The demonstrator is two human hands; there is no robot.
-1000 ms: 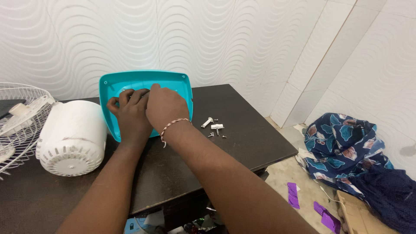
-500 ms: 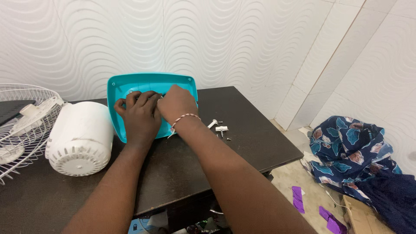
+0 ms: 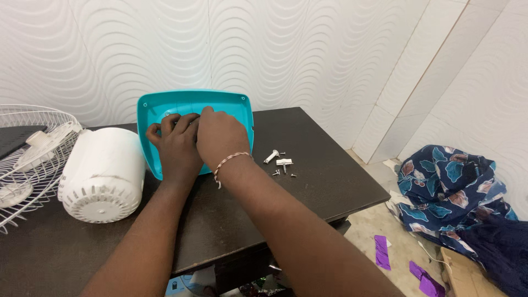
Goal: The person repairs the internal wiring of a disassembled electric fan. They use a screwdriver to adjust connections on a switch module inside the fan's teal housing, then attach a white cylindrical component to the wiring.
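2 hands, left hand (image 3: 175, 144) and right hand (image 3: 220, 136), pressed together inside teal tray (image 3: 165, 104) on dark table (image 3: 324, 181); grip state hidden. Small screws (image 3: 280, 165) nearby.

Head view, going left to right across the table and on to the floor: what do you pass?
Wire fan guard → white motor housing → teal tray, both hands in it → screws and small white parts → blue patterned cloth on the floor.
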